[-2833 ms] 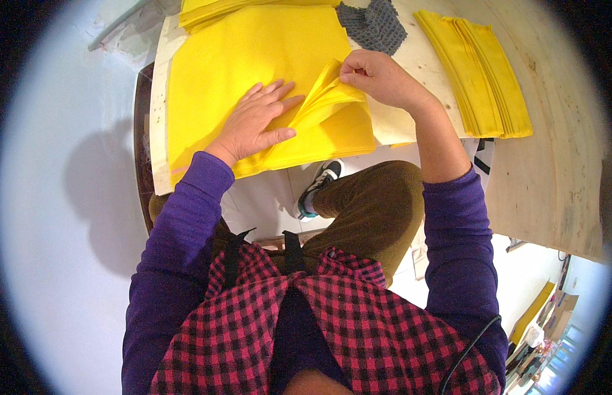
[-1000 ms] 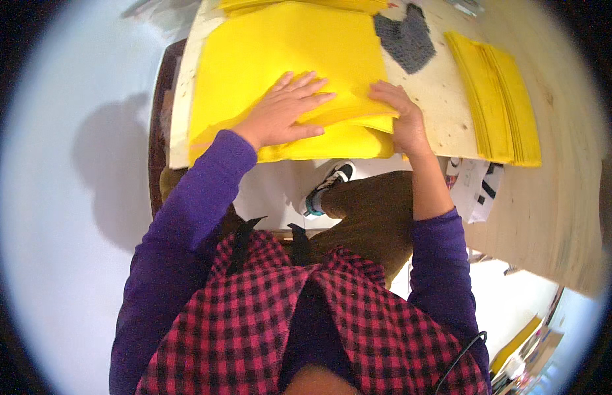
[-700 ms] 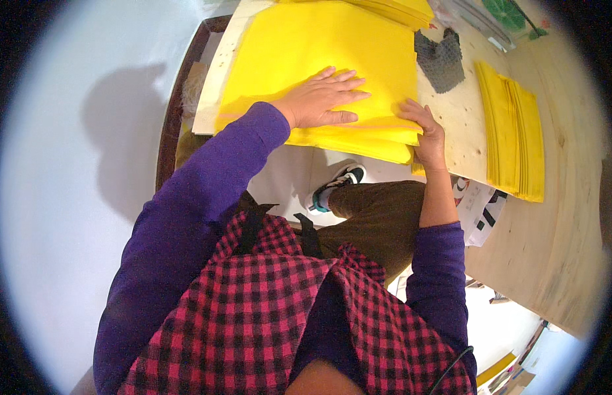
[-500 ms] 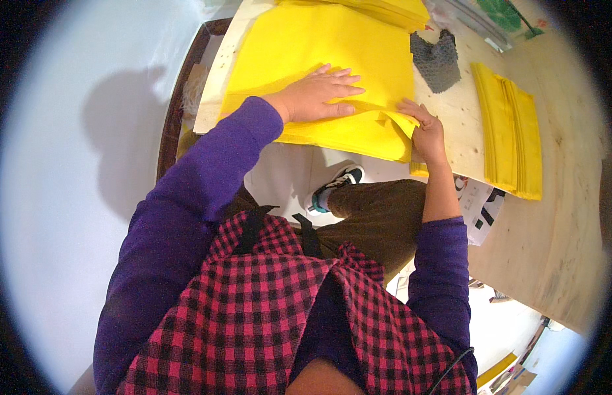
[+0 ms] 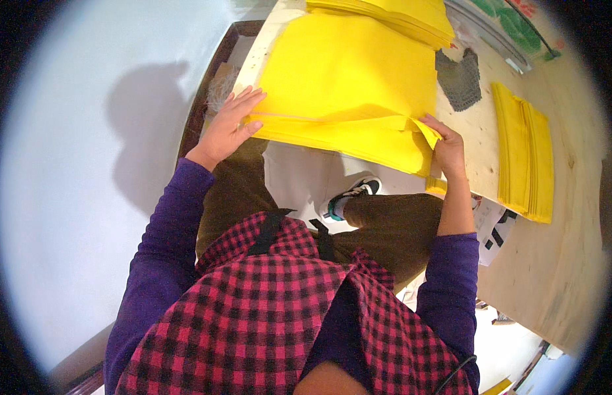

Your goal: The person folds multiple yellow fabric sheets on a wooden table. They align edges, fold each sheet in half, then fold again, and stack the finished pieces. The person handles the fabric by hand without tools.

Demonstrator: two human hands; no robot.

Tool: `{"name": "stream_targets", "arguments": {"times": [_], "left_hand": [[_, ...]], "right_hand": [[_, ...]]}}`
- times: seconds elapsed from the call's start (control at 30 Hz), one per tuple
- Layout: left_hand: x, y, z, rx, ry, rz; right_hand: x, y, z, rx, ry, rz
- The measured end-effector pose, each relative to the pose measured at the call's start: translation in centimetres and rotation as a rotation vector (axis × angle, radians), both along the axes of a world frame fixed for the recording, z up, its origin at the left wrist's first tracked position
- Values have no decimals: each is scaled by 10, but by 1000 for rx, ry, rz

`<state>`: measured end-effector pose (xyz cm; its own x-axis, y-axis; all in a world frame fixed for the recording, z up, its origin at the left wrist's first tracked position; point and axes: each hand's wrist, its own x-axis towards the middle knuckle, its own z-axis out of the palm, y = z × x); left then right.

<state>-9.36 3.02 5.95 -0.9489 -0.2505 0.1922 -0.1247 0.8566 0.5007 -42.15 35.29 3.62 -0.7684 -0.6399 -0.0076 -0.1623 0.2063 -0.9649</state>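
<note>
A large yellow cloth sheet (image 5: 349,72) lies flat over a stack of similar yellow cloth (image 5: 359,143) at the near edge of the wooden table. Its near edge is turned up into a loose fold, raised most toward the right. My right hand (image 5: 449,150) pinches the lifted right corner of this fold between thumb and fingers. At the opposite end, my left hand (image 5: 228,126) touches the left near corner of the cloth, its fingers stretched out and the thumb apart from them.
Another yellow cloth pile (image 5: 391,18) lies at the far side. A grey textured cloth (image 5: 460,79) rests to the right, and folded yellow cloths (image 5: 523,155) lie farther right on the wooden tabletop (image 5: 487,141). A pale wall (image 5: 75,171) stands to the left.
My left hand has moved left and nearer, from flat on the middle of the cloth to its left corner. My right hand keeps its pinch on the right corner. The view has shifted slightly.
</note>
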Motion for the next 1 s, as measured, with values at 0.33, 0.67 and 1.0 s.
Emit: {"name": "stream_targets", "arguments": {"times": [0.33, 0.67, 1.0], "left_hand": [[-18, 16, 9, -50, -10, -35], [-101, 57, 22, -16, 27, -272], [-132, 57, 6, 185, 95, -268]], "right_hand": [[3, 1, 10, 125, 93, 7], [-14, -11, 39, 384, 292, 56], [-18, -20, 64, 457, 262, 175]]}}
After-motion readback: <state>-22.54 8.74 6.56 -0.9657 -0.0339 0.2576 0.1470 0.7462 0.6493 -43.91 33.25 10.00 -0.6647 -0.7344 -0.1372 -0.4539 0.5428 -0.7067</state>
